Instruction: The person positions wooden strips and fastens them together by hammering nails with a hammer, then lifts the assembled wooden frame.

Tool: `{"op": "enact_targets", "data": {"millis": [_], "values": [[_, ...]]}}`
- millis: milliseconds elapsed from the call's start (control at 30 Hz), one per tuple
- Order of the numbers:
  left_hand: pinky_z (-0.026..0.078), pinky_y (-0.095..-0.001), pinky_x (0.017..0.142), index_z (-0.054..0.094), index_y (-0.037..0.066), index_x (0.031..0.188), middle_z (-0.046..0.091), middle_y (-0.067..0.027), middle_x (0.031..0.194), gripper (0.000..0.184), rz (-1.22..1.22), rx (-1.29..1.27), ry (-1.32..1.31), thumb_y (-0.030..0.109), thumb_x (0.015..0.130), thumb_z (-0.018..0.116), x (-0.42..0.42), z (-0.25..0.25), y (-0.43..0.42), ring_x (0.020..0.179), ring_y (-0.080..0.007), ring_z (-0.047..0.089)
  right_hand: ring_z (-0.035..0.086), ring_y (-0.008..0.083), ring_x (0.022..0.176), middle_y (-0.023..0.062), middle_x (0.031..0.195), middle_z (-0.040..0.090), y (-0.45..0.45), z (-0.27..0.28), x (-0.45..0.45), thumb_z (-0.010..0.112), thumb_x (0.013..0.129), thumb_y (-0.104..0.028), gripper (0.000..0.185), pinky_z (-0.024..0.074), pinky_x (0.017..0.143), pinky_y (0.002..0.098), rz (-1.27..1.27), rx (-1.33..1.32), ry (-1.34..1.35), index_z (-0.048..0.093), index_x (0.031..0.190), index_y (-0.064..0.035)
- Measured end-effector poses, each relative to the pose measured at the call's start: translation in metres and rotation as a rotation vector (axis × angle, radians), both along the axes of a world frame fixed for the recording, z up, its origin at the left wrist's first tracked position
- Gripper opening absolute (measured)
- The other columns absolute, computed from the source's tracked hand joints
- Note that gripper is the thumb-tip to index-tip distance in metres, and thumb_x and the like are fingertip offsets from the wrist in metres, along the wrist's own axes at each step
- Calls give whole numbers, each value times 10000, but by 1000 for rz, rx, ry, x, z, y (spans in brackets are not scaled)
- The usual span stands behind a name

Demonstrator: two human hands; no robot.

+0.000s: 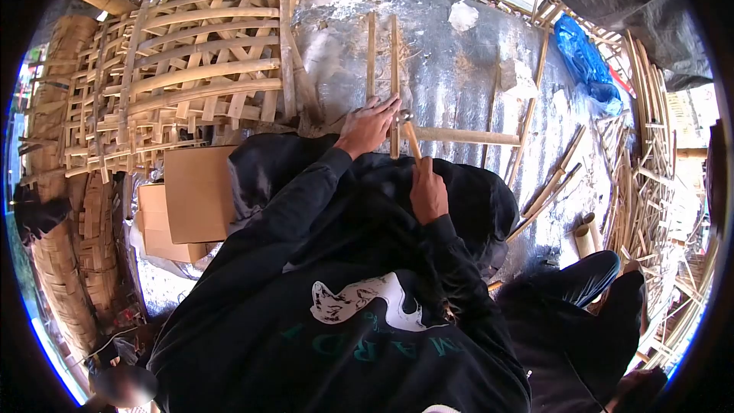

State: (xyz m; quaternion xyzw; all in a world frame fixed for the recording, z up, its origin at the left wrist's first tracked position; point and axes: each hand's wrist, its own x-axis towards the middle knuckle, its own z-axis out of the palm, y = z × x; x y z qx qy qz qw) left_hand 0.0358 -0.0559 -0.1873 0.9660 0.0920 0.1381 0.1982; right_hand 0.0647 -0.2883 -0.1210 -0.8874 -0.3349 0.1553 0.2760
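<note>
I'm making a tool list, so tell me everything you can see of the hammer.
The hammer has a small, shiny, metal-looking head and a slim, light-brown handle that looks wooden. The right hand grips its lower end. It leans slightly left toward the head, which is at the long bamboo strip, near the fingertips of the left hand. Whether head and strip touch is unclear.

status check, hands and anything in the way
Right hand gripping hammer, head close by the bamboo strips; left hand on those strips; blue plastic off to the right, away from both hands.
</note>
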Motion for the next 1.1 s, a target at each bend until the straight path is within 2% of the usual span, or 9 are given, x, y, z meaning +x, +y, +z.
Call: {"op": "enact_targets", "data": {"millis": [167, 267, 367, 433, 467, 533, 633, 867, 1100], "values": [[578, -391, 998, 551, 128, 1510, 562, 8, 1552, 491, -15, -52, -8, 220, 1028, 543, 0, -5, 3, 1263, -314, 623, 653, 529, 722, 300, 794, 675, 3, 6, 4, 535, 1090, -208, 205, 496, 574, 620, 2, -16, 20, 445, 1120, -27], [585, -392, 983, 565, 122, 1497, 570, 3, 1544, 484, -46, 87, -84, 212, 1021, 550, 2, -10, 2, 1260, -313, 624, 652, 528, 723, 305, 779, 668, 1, -9, 0, 531, 1091, -211, 201, 487, 582, 633, -41, 78, 28, 445, 1122, -32], [593, -391, 967, 576, 120, 1487, 568, 4, 1547, 479, -1, 59, 4, 211, 1017, 557, 1, 0, -1, 1263, -309, 623, 653, 523, 725, 310, 768, 661, -1, -12, 2, 529, 1091, -205, 192, 480, 585, 639, 3, -7, -1, 446, 1123, -36], [535, -372, 1087, 543, 106, 1517, 449, 36, 1646, 487, -34, 4, 44, 182, 1037, 523, 0, -2, 2, 1352, -257, 578, 657, 516, 731, 315, 772, 660, 4, 6, 1, 538, 1088, -202, 190, 489, 588, 630, -39, 36, 37, 452, 1121, -37], [535, -372, 1087, 543, 106, 1517, 449, 36, 1646, 487, -34, 3, 46, 182, 1037, 523, -2, -3, 3, 1352, -257, 578, 657, 516, 731, 315, 772, 660, 5, 2, -2, 538, 1088, -202, 190, 489, 588, 630, -39, 36, 39, 452, 1121, -37], [604, -401, 947, 549, 133, 1512, 544, 24, 1569, 504, -30, 71, -38, 215, 1016, 558, 0, -2, 2, 1286, -310, 608, 659, 513, 718, 308, 777, 666, 5, -5, -7, 538, 1088, -210, 190, 497, 572, 619, -62, 100, 14, 457, 1112, -40], [606, -402, 943, 539, 150, 1523, 543, 37, 1569, 511, 16, 37, 66, 210, 1016, 555, -1, 8, -2, 1284, -307, 609, 656, 515, 694, 298, 770, 671, 2, -1, 0, 542, 1088, -218, 192, 501, 556, 615, -14, -17, -33, 459, 1099, -45], [597, -399, 966, 539, 161, 1527, 545, 42, 1566, 506, -6, 33, -41, 226, 1025, 548, 2, -13, 1, 1281, -299, 609, 653, 523, 685, 293, 764, 673, 3, 4, -1, 548, 1082, -217, 195, 500, 551, 620, -33, -17, -21, 451, 1088, -48], [594, -392, 971, 543, 162, 1524, 542, 42, 1570, 508, 6, 32, 9, 228, 1021, 552, -1, 1, 0, 1286, -295, 607, 657, 525, 707, 309, 784, 671, 2, -6, -6, 540, 1083, -199, 185, 497, 551, 623, -31, 36, -10, 437, 1087, -46]]}}
